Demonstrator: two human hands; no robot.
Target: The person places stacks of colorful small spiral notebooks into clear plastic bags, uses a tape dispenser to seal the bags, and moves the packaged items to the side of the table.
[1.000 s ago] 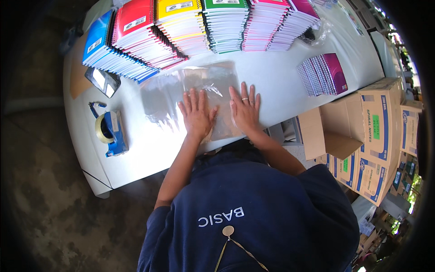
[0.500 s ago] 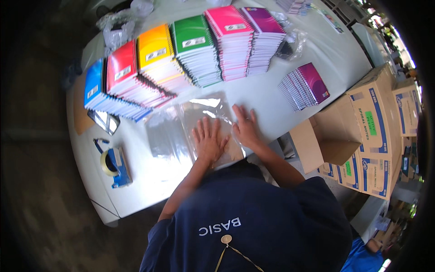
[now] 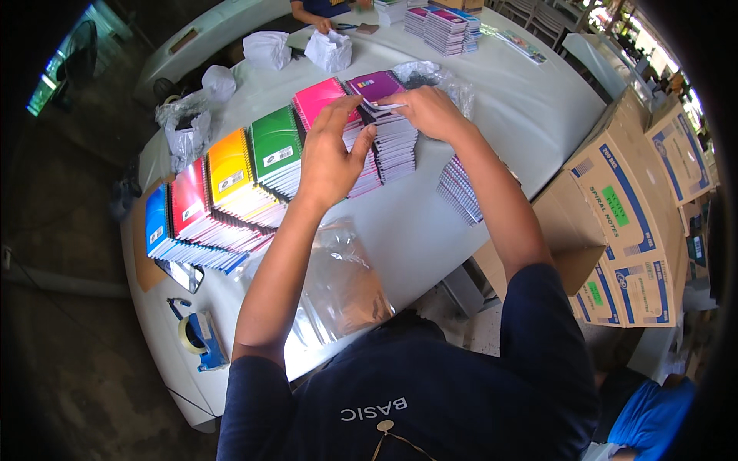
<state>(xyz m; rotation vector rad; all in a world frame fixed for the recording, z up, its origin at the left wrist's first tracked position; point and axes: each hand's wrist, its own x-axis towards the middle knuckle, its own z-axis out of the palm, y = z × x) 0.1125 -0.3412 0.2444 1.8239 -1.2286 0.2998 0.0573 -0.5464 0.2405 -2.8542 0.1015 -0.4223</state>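
Right hand (image 3: 430, 111) pinches the top purple notebook (image 3: 377, 84) at its 9 o'clock, its long axis toward 2 o'clock; left hand (image 3: 330, 157), fingers spread, empty, hovers at 7 o'clock.

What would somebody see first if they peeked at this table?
The rainbow row of notebook stacks across the white table, from blue on the left to purple on the right. The left hand and right hand reach over the purple stack. Clear plastic bags lie near the table's front edge.
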